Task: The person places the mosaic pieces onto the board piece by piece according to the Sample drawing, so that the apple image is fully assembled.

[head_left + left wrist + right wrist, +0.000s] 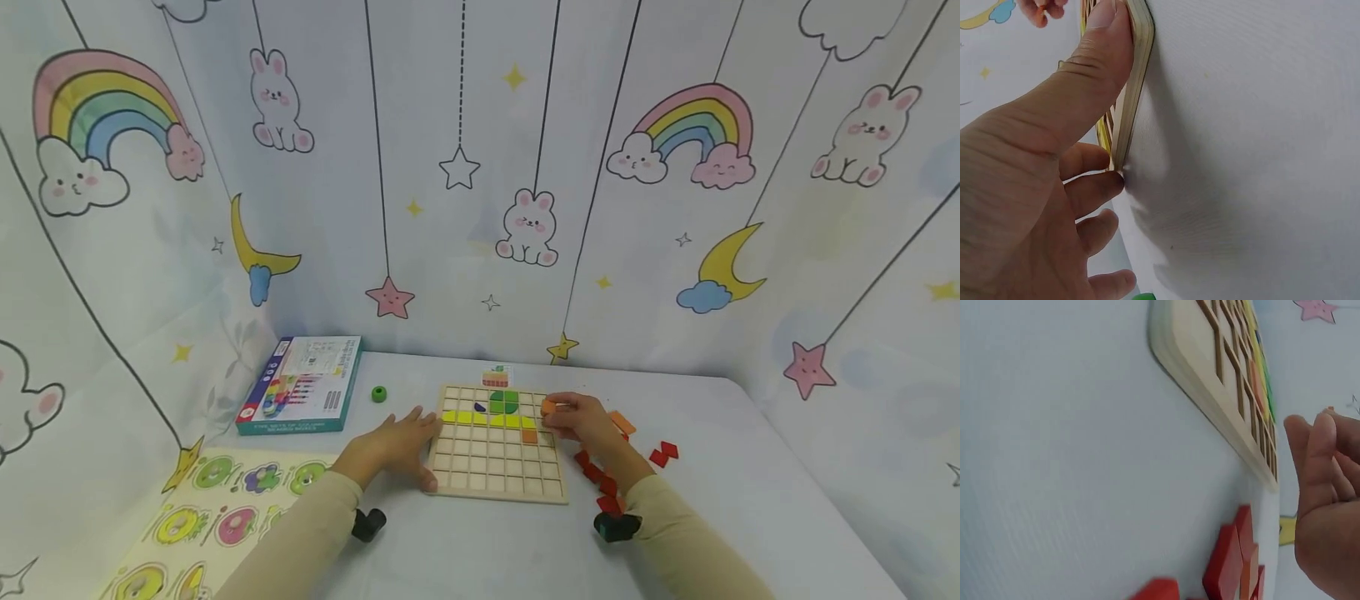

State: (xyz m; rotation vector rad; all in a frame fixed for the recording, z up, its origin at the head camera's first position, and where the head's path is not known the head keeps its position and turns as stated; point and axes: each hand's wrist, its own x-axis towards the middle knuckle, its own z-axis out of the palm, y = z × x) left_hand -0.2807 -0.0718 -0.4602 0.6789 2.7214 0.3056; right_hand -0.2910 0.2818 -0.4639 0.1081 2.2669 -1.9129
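A wooden grid board (480, 479) lies flat on the table, with yellow, green, dark blue and orange pieces in some of its upper squares. My left hand (401, 442) rests against its left side with the fingers spread. In the left wrist view, the thumb (1094, 56) lies on the board's edge while two fingertips touch its side. Over the board's right edge, my right hand (588, 421) pinches a small orange tile (549, 407) between thumb and fingers. Within the grid sits an orange square (529, 437), just below the yellow pieces.
Several red tiles (594, 473) lie right of the board, with an orange one (622, 422) behind. A small picture card (497, 377) stands at the back. To the left are a green ring (378, 393), a boxed set (300, 387) and a printed fruit board (217, 508).
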